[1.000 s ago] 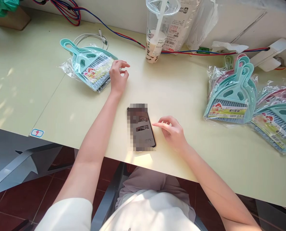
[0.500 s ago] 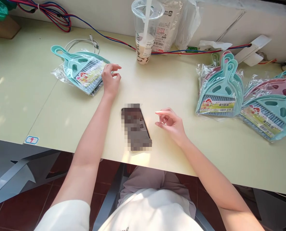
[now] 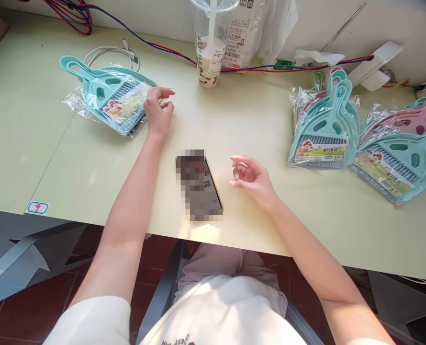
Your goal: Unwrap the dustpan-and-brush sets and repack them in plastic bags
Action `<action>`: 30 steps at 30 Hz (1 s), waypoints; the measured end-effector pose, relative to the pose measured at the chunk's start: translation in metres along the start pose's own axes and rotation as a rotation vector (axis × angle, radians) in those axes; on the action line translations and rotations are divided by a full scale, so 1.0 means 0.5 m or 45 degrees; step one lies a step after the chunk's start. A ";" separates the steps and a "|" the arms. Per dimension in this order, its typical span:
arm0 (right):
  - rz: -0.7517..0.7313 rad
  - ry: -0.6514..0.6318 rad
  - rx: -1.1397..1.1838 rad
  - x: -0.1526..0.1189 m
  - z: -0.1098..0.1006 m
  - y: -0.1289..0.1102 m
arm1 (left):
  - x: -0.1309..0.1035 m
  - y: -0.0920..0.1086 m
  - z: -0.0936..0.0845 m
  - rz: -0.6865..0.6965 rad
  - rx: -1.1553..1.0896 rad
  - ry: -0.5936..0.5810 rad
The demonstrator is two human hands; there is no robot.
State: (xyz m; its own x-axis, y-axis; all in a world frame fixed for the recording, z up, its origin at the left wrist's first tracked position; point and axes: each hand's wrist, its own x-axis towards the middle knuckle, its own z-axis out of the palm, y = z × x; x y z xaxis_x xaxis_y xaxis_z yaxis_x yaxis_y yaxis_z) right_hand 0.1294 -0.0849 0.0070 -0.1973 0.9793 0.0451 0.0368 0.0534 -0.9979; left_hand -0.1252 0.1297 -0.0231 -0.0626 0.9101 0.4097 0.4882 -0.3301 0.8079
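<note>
My left hand [image 3: 159,111] rests at the right edge of a bagged mint-green dustpan and brush set [image 3: 107,98], its thumb and fingers apart with nothing between them. My right hand [image 3: 252,179] hovers or rests over the table, right of a phone [image 3: 200,187]; its thumb and forefinger are apart and the other fingers are curled, with nothing held. The phone lies flat near the table's front edge, its screen partly blurred out. To the right, a stack of bagged dustpan sets [image 3: 324,127] in mint and pink lies beside another such pile [image 3: 399,153].
A plastic drink cup [image 3: 209,52] with a straw stands at the back, before a printed plastic packet [image 3: 238,40]. Red and blue wires [image 3: 155,48] run along the wall to a white power strip [image 3: 380,64]. A white cable [image 3: 108,50] lies coiled behind the left set.
The camera view has shifted slightly, so everything appears a little further left and higher. Both hands keep nearly the same pose and place on the table.
</note>
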 end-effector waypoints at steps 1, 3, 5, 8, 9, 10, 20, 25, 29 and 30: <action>0.011 -0.002 -0.004 0.000 0.000 0.000 | 0.000 0.001 0.000 -0.001 -0.010 -0.012; 0.039 -0.003 -0.002 0.001 0.000 0.001 | 0.000 0.003 0.000 -0.006 -0.033 -0.014; 0.059 -0.001 0.020 0.001 -0.001 0.002 | 0.000 0.005 0.001 -0.022 -0.023 -0.007; 0.051 0.017 0.047 0.002 -0.002 0.004 | 0.000 0.003 0.003 -0.033 0.028 -0.004; 0.048 0.026 0.045 0.002 -0.002 0.004 | 0.000 0.001 0.004 -0.027 0.033 0.004; 0.044 0.035 0.036 0.002 -0.003 0.004 | 0.001 0.000 0.004 -0.015 0.026 0.014; -0.127 0.028 -0.360 -0.002 0.012 -0.018 | -0.006 0.013 0.000 0.132 -0.110 0.130; -0.276 -0.055 -0.738 -0.011 0.029 -0.016 | -0.005 0.012 -0.002 0.150 -0.149 0.143; -0.310 -0.040 -0.906 -0.012 0.030 -0.010 | -0.005 0.012 -0.003 0.172 -0.149 0.126; -0.315 -0.054 -0.923 -0.011 0.029 -0.010 | -0.006 0.012 -0.003 0.170 -0.144 0.122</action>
State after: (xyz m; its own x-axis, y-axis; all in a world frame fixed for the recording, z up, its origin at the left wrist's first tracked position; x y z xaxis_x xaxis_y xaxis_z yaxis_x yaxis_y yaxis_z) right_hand 0.1160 -0.0933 0.0111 -0.3203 0.9147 0.2466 0.6175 0.3989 -0.6779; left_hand -0.1235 0.1248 -0.0187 -0.0892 0.8302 0.5503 0.3974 -0.4769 0.7840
